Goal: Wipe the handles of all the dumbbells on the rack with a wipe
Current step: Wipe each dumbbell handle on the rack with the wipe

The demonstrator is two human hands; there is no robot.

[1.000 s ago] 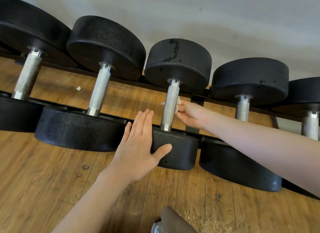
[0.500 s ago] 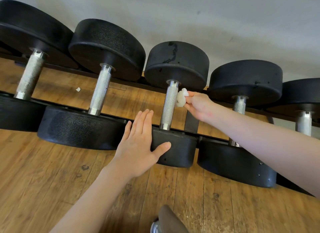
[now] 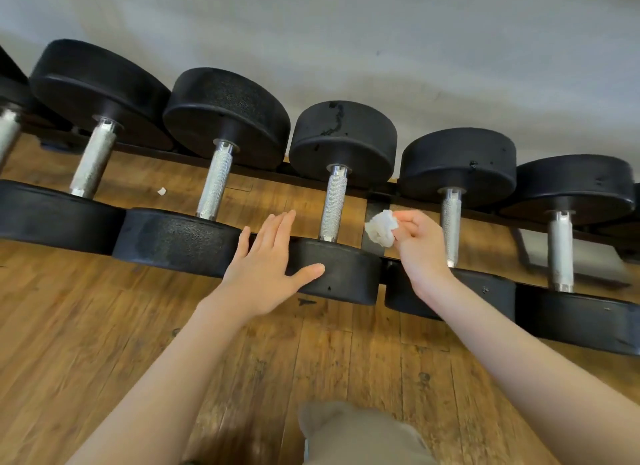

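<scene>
Wipe (image 3: 381, 228) is pinched, crumpled, at right hand (image 3: 417, 246) fingertips, just beside the handle (image 3: 333, 205); left hand (image 3: 266, 262) fingers laid flat together

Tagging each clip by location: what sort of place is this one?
Probably a gym or home workout room: a row of black dumbbells on a low rack, over a wood plank floor by a plain wall.

A single wide-angle head-worn view looks forward and down from close range at a row of black round-ended dumbbells with knurled steel handles (image 3: 334, 205) on a low dark metal rack (image 3: 375, 201), above a brown wooden plank floor (image 3: 104, 326); both forearms reach in from the bottom edge.
</scene>
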